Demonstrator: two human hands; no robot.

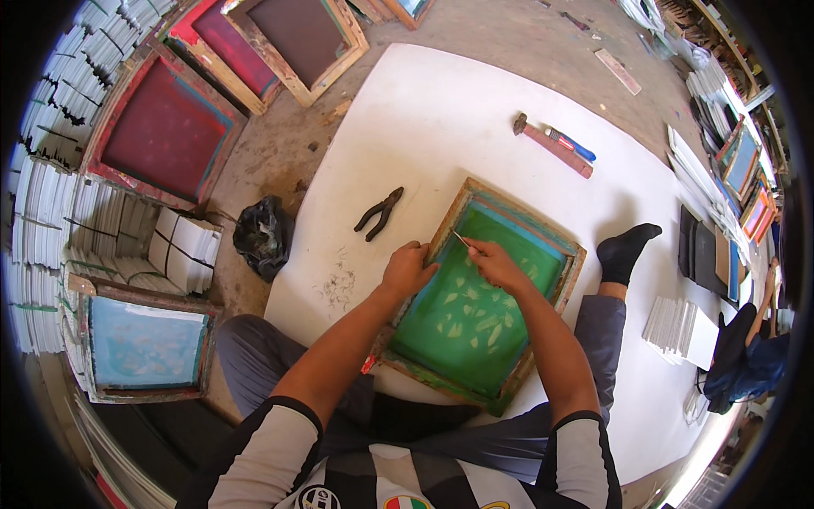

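A wooden screen printing frame (487, 293) with green mesh and pale leaf-like marks lies tilted across the white sheet between my legs. My left hand (409, 270) is closed on its left side rail, fingertips partly hidden. Over the upper left of the mesh, my right hand (496, 263) is closed round a slim metal tool (459, 238). The tool's thin tip points at the inner edge of the left rail; its handle is hidden in my fist, so its exact kind is unclear. Black-handled pliers (379, 214) lie left of the frame, beyond my left hand.
A hammer (553, 146) and a blue-and-red handled tool (572, 145) lie at the far right of the white sheet (424, 110). Small dark scraps (337, 282) are scattered left. A black bag (263, 236), more frames (165, 127) and stacked white boards (42, 220) stand left.
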